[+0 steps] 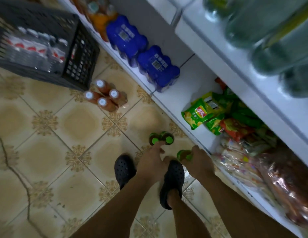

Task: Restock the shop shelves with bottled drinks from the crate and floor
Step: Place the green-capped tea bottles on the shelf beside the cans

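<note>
Floor [46, 134]: patterned beige tile, cracked at lower left.
Crate [81, 54]: upper left, black, holding bottles.
Shelf [175, 98]: white, running down the right; blue packs [143, 54], crisp bags [198, 115].
White-capped bottles [103, 97]: four, centre, on the floor beside the crate.
Left hand [149, 164]: fingers stretched, tips touching two green-capped bottles [161, 138] on the floor, lower centre.
Right hand [199, 164]: curled round a second green pair [184, 154] just beside the shelf.

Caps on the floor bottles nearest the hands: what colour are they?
The caps are bright green, seen in the head view.
</note>
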Tool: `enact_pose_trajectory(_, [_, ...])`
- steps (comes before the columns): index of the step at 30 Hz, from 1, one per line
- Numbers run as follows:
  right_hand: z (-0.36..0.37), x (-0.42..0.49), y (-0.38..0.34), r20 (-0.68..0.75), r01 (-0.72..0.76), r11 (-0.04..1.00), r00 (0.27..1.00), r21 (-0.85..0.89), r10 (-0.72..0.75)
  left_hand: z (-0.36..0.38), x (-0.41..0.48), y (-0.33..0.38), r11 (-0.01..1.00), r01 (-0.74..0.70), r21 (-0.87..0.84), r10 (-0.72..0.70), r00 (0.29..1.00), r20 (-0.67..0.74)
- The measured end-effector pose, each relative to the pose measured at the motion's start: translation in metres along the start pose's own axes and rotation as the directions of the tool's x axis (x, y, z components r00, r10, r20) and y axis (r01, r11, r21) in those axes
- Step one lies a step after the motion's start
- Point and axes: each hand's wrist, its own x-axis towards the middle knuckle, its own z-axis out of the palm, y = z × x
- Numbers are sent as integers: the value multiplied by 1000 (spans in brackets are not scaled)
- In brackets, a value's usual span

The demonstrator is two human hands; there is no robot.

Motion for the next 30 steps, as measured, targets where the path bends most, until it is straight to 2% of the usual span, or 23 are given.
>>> enact_pose_trajectory(3, [-50, -57, -15, -58, 1, 990, 998, 140, 7, -25, -27, 39, 996, -60, 68, 58, 998, 30])
enact_pose_trajectory(9, [-145, -171, -63, -257, 110, 916, 966, 385, -8, -79, -98, 104, 977, -211, 16, 209, 976, 62])
enact_pose_trajectory(13, [-196, -240, -101, -440, 261, 826, 898, 499, -18, -143, -143, 151, 890, -454, -34, 454, 891, 2])
enact_pose_trajectory(16, [-228, -294, -121, -554, 356, 776, 832, 520, -10, -202, -176, 185, 831, -552, 67, 554, 833, -12])
enact_pose_trajectory(18, [-245, -325, -131, -607, 407, 753, 794, 517, -12, -234, -193, 202, 736, -649, 190, 667, 744, -45])
enact_pose_trajectory(20, [-263, -353, -142, -640, 445, 741, 768, 503, -28, -256, -214, 220, 623, -690, 368, 723, 688, 66])
enact_pose_trajectory(21, [-273, -367, -147, -658, 462, 742, 752, 485, -38, -264, -223, 228, 618, -675, 404, 695, 709, 122])
enact_pose_trajectory(22, [-284, -380, -151, -682, 484, 745, 729, 459, -53, -270, -234, 238, 615, -677, 404, 693, 709, 131])
enact_pose_trajectory(26, [-338, -438, -160, -796, 580, 744, 595, 333, -107, -296, -280, 285, 602, -743, 293, 778, 629, -4])
enact_pose_trajectory(30, [-389, -497, -155, -924, 682, 700, 373, 211, -85, -321, -335, 346, 487, -854, 181, 873, 477, -101])
